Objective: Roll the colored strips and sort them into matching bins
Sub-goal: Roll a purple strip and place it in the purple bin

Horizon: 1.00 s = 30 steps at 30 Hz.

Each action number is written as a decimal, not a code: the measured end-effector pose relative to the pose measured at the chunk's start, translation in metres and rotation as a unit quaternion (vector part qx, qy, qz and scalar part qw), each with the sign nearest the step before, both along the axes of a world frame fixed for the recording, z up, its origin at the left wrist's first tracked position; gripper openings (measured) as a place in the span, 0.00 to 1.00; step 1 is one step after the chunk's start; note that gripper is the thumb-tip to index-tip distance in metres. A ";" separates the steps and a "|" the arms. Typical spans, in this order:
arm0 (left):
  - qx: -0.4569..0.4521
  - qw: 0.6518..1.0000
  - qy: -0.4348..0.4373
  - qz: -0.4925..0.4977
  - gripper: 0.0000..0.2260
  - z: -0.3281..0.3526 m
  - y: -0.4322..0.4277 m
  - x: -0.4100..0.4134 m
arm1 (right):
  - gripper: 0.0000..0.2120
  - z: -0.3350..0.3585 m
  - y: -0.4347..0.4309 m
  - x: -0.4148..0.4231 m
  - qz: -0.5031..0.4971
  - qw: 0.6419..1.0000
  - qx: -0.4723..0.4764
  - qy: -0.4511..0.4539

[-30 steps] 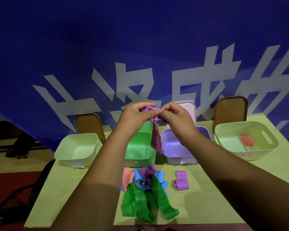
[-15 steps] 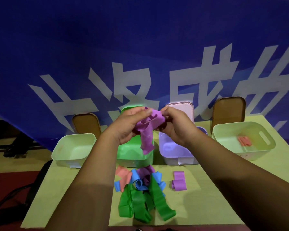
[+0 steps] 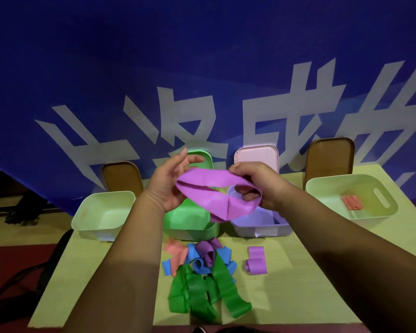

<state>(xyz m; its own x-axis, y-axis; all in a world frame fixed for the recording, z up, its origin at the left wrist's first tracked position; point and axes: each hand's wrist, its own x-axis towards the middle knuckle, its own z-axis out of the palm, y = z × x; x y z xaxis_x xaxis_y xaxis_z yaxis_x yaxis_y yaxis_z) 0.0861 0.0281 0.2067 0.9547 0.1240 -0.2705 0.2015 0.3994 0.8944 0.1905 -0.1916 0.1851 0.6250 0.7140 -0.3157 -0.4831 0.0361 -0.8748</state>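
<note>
A wide purple strip (image 3: 216,193) hangs as a loose loop above the green bin (image 3: 190,222) and the purple bin (image 3: 262,227). My right hand (image 3: 257,186) grips the loop's right end, fingers curled through it. My left hand (image 3: 171,183) is at the loop's left end with its fingers spread, its palm touching the strip. On the table in front lies a tangled pile of green, blue, coral and purple strips (image 3: 202,280). A partly rolled purple strip (image 3: 256,261) lies apart to the pile's right.
A pale bin (image 3: 101,215) stands at the left; another pale bin (image 3: 322,188) at the right holds a coral roll (image 3: 352,202). Lids lean behind the bins: brown (image 3: 121,176), green (image 3: 203,156), pink (image 3: 257,156), brown (image 3: 329,157). A blue banner hangs behind the table.
The bunched purple strip has been spread out into a wide loop. My hands have moved apart, and the left hand's fingers have opened.
</note>
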 end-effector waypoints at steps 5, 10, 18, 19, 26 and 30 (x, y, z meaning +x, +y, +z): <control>0.048 0.999 -0.025 -0.003 0.16 -0.005 0.002 0.004 | 0.14 -0.007 -0.010 0.010 0.073 0.971 -0.130 -0.185; 0.403 0.906 0.091 -0.096 0.10 0.003 0.006 0.012 | 0.09 -0.015 -0.019 0.027 0.034 0.913 -0.264 -0.309; 0.645 0.706 0.204 -0.209 0.26 -0.004 0.008 0.038 | 0.08 -0.024 -0.033 0.042 0.041 0.865 -0.331 -0.376; 0.623 0.727 0.198 -0.208 0.25 -0.005 0.007 0.038 | 0.08 -0.022 -0.032 0.042 0.036 0.874 -0.323 -0.362; 0.451 0.869 0.103 -0.178 0.09 -0.017 0.003 0.039 | 0.12 -0.016 -0.034 0.048 0.083 0.946 -0.207 -0.237; 0.274 0.956 0.031 -0.102 0.05 -0.011 0.004 0.043 | 0.14 -0.007 -0.036 0.050 0.136 0.964 -0.146 -0.176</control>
<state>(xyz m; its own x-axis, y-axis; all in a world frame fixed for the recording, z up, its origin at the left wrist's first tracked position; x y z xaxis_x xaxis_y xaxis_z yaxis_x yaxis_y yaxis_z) 0.1290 0.0323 0.1957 0.9582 0.0763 -0.2756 0.2851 -0.1799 0.9415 0.2410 -0.2278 0.1782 0.5327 0.7789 -0.3308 -0.1122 -0.3225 -0.9399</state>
